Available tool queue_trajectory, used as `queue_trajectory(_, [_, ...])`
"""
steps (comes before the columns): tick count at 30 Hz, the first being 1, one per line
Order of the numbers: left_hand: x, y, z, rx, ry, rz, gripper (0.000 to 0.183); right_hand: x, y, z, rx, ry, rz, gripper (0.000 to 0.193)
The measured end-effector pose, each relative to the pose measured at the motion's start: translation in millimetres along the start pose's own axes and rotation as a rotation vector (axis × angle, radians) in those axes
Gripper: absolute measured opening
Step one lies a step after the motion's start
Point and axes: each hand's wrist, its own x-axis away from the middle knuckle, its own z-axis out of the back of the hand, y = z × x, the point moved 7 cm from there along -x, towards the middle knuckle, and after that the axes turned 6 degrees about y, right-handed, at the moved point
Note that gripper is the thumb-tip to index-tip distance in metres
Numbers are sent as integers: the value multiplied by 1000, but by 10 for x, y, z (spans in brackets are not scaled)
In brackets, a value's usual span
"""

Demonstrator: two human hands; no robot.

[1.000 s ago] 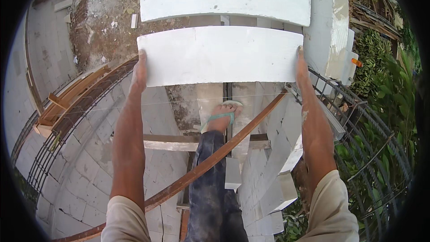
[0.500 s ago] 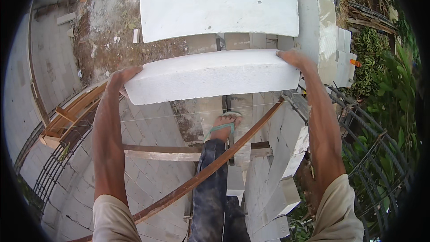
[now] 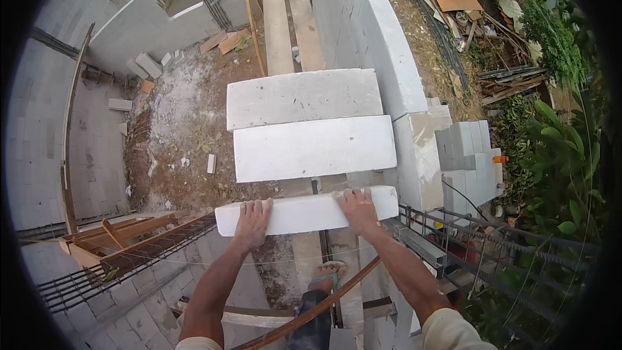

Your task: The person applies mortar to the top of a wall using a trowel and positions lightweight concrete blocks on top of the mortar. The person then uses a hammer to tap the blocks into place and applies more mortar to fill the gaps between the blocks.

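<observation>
A long white lightweight concrete block (image 3: 304, 215) lies crosswise in front of me, above the planks. My left hand (image 3: 254, 221) grips it towards the left end, with the fingers over its top. My right hand (image 3: 358, 210) holds it right of the middle in the same way. Whether the block's underside rests on the planks cannot be seen. Just beyond it, a second white block (image 3: 314, 148) lies flat, apart from the held one. A greyer block (image 3: 304, 98) lies directly behind that one.
Scaffold planks (image 3: 280, 26) run away ahead beside a white block wall (image 3: 389, 39) on the right. My sandalled foot (image 3: 326, 273) is on the planks below. A curved wooden brace (image 3: 324, 306) and a thin string cross there. Rebar (image 3: 492, 233) sticks out at right.
My hands have shifted from the block's two ends inward onto its top. The view has tilted up, so the held block sits lower and more of the planks and wall shows.
</observation>
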Motion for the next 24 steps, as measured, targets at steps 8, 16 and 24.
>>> queue_trajectory(8, [887, 79, 1801, -84, 144, -188, 91, 1234, -699, 2026, -267, 212, -90, 85])
queue_trajectory(16, [1893, 1150, 3929, -177, -38, -498, 113, 3305, -1359, 3311, -322, 311, -322, 82])
queue_trajectory(24, [2845, 3077, 4311, -202, 19, -984, 100, 6159, -1836, 2341, -296, 79, -707, 106])
